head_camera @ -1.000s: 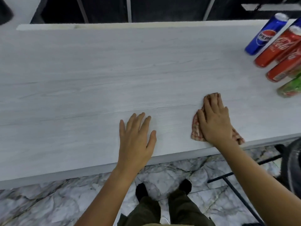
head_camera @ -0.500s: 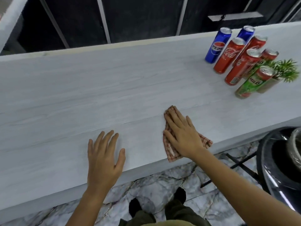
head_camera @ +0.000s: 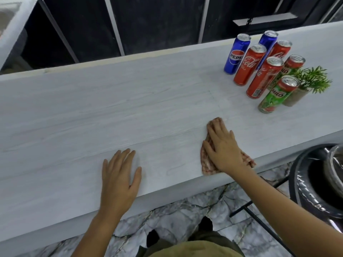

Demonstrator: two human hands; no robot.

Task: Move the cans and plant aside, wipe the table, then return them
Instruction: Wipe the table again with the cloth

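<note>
While our right hand [head_camera: 222,147] lay flat with its fingers straight, it pressed a red-and-white checked cloth [head_camera: 207,163] against the pale grey wood-grain tabletop [head_camera: 92,112], close to the near edge. The cloth showed past our fingertips on the far side, beside our thumb, and under our wrist, where one corner reached the near edge. Our left hand [head_camera: 119,179] rested palm down on the bare tabletop, fingers straight and slightly spread, holding nothing, also near the near edge and well apart from the cloth.

Toward the far right corner of the tabletop stood the cluster of upright cans. Nearest the cloth stood a green Milo can with a red top [head_camera: 276,96]. Just beside it, farther from us, stood a tall red Coca-Cola can [head_camera: 263,78], and beyond that a second red Coca-Cola can [head_camera: 247,65]. A tall blue Pepsi can [head_camera: 235,54] stood closest to the far edge on the left of the group. Behind these we saw a second blue can [head_camera: 269,38], a third red Coca-Cola can [head_camera: 281,50] and a second Milo can [head_camera: 292,65], each partly hidden. A small green artificial plant in a grey pot [head_camera: 311,80] stood at the right of the cluster, just beside the near Milo can.

Below the near edge lay a marbled grey floor [head_camera: 176,214], and a black round stool [head_camera: 315,182] stood at the right.
</note>
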